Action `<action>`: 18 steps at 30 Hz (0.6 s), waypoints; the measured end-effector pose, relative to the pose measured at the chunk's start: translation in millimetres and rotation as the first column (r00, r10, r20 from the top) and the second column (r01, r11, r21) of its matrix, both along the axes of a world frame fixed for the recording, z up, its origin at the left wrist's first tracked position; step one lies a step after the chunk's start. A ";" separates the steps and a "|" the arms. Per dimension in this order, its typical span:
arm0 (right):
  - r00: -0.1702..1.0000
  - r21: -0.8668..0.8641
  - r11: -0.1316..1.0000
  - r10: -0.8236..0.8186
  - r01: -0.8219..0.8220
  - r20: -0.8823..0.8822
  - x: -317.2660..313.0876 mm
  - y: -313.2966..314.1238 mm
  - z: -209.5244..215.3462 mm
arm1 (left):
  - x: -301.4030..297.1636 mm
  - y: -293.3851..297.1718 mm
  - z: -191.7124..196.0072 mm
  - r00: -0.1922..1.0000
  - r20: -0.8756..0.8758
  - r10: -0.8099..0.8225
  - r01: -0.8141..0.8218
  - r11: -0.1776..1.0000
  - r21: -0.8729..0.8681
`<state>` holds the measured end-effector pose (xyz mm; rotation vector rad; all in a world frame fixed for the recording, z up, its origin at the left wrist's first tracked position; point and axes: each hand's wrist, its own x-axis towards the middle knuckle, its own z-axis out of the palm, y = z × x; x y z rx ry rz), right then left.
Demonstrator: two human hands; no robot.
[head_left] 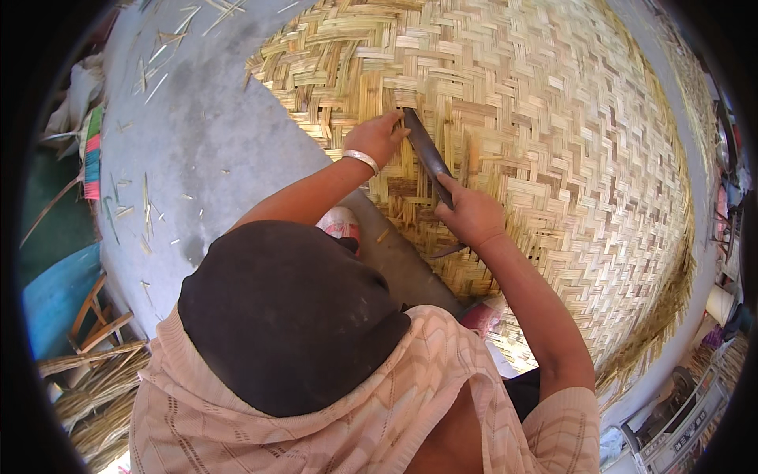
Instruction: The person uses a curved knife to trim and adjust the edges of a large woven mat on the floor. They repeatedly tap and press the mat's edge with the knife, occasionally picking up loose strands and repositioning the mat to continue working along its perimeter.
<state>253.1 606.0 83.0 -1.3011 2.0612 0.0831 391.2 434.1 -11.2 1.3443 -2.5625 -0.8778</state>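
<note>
A large woven mat (568,134) of pale, flat plant strips in a diagonal pattern spreads over the floor. My right hand (474,215) is closed round the near end of a dark, slightly curved blade (427,150), which slants up and left across the weave. The blade's far tip meets the strips beside my left hand (375,141). My left fingers are pinched together low over the mat by that tip; what is between them is too small to make out. A bangle (362,160) circles my left wrist. Below my right hand, a thin dark point (448,251) sticks out.
Grey floor (221,158) with scattered straw bits lies left of the mat. A blue curved object (67,296), a wooden frame (101,316) and bundled stalks (95,395) stand at lower left. Clutter and a metal rack (687,434) line the right edge. Shoes (341,224) press near the mat's edge.
</note>
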 end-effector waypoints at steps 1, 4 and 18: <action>1.000 -0.050 0.999 0.017 -0.017 0.013 0.2 0.9 0.4 | 1.0 1.2 1.2 1.000 0.002 0.002 -0.002 1.000 0.014; 0.999 -0.067 0.997 0.036 -0.035 0.013 -2.4 0.7 6.0 | 4.0 3.6 4.6 0.997 0.021 -0.074 0.075 0.997 -0.034; 1.000 -0.065 0.998 -0.017 0.018 0.012 14.4 0.0 0.4 | -2.7 -8.7 6.9 0.982 0.147 -0.115 0.110 0.993 0.041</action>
